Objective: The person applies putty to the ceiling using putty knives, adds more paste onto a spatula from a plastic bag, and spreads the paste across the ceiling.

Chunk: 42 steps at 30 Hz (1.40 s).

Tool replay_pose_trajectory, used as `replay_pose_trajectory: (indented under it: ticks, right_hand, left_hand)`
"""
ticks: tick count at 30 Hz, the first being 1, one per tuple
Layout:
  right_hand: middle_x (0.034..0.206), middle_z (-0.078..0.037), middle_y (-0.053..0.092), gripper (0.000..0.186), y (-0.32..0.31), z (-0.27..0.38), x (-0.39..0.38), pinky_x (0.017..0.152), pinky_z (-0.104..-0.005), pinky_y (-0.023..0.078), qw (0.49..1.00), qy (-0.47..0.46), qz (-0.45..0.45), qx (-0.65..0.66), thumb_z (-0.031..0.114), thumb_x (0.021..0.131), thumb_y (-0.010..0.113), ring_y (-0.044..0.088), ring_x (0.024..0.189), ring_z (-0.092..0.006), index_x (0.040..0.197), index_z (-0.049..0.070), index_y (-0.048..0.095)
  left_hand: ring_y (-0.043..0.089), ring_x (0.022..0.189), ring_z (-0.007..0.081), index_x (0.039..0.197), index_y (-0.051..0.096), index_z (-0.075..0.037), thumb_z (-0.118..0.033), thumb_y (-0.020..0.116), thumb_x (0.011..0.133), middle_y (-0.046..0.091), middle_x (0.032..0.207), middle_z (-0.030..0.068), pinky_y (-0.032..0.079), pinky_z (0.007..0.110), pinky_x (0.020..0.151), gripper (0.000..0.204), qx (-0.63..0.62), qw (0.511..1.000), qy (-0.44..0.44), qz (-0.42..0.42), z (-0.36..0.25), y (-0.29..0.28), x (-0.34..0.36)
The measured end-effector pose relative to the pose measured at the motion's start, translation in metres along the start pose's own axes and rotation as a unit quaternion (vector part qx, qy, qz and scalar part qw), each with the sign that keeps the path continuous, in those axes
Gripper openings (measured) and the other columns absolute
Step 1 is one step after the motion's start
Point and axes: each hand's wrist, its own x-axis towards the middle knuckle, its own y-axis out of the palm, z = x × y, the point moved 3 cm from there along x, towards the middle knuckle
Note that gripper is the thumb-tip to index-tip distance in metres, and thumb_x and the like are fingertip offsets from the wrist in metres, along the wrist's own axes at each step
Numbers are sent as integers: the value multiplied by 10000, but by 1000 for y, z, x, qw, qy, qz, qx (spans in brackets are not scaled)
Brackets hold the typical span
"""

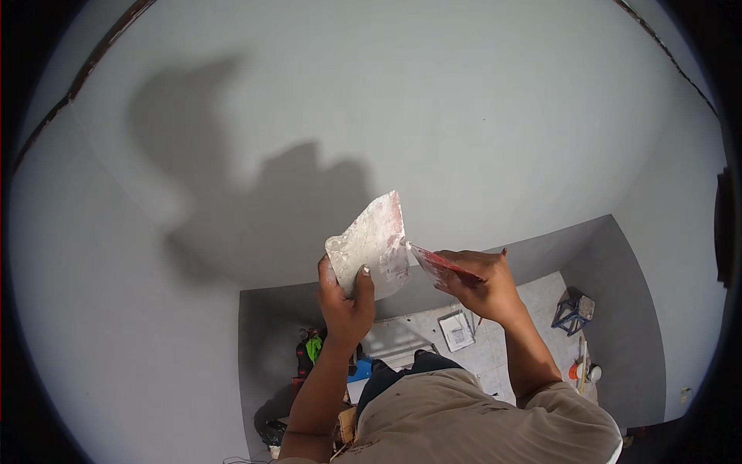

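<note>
Left hand (345, 298) fingers closed around a wide putty-caked blade (375, 243), thumb on its face. Right hand (481, 286) grips a red-handled scraper (434, 263), tip touching the blade's edge. A flat white square package (457, 330) lies on the floor below the right fingers.

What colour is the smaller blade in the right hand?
Red, with pale putty smears. The blade in the right hand shows best in the head view.

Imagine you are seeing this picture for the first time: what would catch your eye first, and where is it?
At the centre, the left hand holds up a wide, plaster-smeared flat metal blade, and the right hand sets a narrower red-stained putty knife against its edge. Behind them, a large dark shadow falls across the smooth pale grey wall. At lower right, far below, a small blue metal stool stands on the floor.
</note>
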Motion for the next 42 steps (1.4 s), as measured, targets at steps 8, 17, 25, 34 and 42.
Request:
replay_pose_trajectory:
  ticks: [8, 17, 25, 34, 42]
  right_hand:
    - [868, -151, 736, 354, 9, -9, 2, 652, -325, 569, 997, 36, 14, 66, 18, 852, 711, 703, 683, -198, 1203, 43, 742]
    - [921, -113, 763, 371, -1, -17, 14, 655, -340, 585, 994, -62, 90, 11, -19, 808, 696, 742, 720, -246, 1163, 68, 761]
    - [963, -113, 769, 385, 6, -7, 11, 672, -354, 586, 984, -102, 146, -30, -28, 790, 697, 735, 749, -269, 1155, 77, 762]
    - [908, -60, 752, 261, -16, -44, -12, 706, -272, 548, 968, 23, 5, 251, -19, 905, 716, 671, 778, -120, 1166, -32, 734]
    - [908, -58, 733, 140, -59, -21, 9, 724, -276, 550, 886, 130, -78, 439, 18, 939, 740, 654, 795, -106, 1068, -37, 745]
  left_hand:
    - [716, 978, 228, 1293, 507, 57, -48, 640, 957, 716, 1080, 187, 554, 347, 850, 376, 7, 999, 36, -12, 8, -3, -1]
    - [678, 1045, 188, 1291, 515, 55, -10, 633, 921, 704, 1134, 158, 526, 329, 923, 393, -60, 998, 3, 28, 17, -13, 10]
    - [668, 1075, 188, 1357, 488, 56, 13, 615, 923, 699, 1171, 163, 515, 326, 953, 454, -69, 994, 5, 86, 13, -20, 22]
    - [603, 1104, 171, 1335, 500, 27, -34, 606, 972, 637, 1204, 117, 480, 329, 982, 383, -50, 998, -14, -19, 29, 2, -8]
    - [549, 1253, 236, 1450, 448, 29, -16, 620, 946, 556, 1383, 146, 437, 389, 1078, 535, -219, 925, -118, -287, 62, -28, -93]
